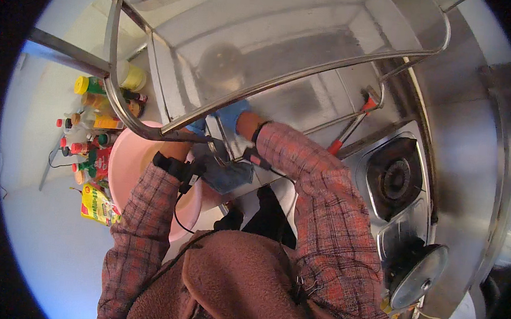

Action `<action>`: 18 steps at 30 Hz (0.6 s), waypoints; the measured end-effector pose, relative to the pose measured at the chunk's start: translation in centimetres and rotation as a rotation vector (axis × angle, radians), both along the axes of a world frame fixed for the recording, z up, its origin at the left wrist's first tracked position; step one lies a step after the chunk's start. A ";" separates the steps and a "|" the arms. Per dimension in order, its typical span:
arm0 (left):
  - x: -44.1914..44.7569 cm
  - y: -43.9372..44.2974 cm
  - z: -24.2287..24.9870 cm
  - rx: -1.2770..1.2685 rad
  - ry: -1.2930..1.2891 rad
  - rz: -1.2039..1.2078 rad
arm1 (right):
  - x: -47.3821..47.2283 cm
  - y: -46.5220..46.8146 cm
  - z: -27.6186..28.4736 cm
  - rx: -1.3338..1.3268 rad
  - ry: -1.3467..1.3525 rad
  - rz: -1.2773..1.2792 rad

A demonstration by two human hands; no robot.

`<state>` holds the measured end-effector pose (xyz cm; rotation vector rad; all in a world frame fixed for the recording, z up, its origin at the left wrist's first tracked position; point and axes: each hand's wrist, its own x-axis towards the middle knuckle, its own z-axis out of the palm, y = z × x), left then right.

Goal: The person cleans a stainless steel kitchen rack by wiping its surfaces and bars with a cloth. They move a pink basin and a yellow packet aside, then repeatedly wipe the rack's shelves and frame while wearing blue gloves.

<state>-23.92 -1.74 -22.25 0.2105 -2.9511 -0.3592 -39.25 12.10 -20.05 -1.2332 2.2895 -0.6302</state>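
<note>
Both my hands reach in under a metal shelf rack [258, 101] whose front rail cuts across them. My right hand [236, 115] appears in blue, seemingly a glove, low over a steel surface; its fingers are hidden behind the rail. Just to its left, my left hand [196, 126] also shows a patch of blue, mostly covered by the rack's tubing. What either hand holds is out of sight. A grey-blue cloth [228, 175] hangs over the counter's front edge, below my hands. Beneath my left forearm stands a pink plastic basin [123, 161].
Several bottles and jars [87, 146] crowd the left wall, with a yellow printed pouch [97, 204] beside the basin. A red-handled tool [348, 129] lies to the right. Further right are a gas stove [395, 177] and a pan with a glass lid [420, 276].
</note>
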 end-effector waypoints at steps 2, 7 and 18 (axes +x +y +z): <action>0.3 -0.4 -0.7 0.019 -0.077 0.027 | -0.3 -0.1 -0.7 -0.081 0.032 -0.059; -0.5 -0.9 -2.3 0.004 -0.069 0.051 | -8.7 1.8 -3.6 0.068 0.340 -0.347; -0.2 -1.7 -1.6 -0.009 -0.101 0.062 | -13.3 12.5 -2.4 0.147 0.457 -0.809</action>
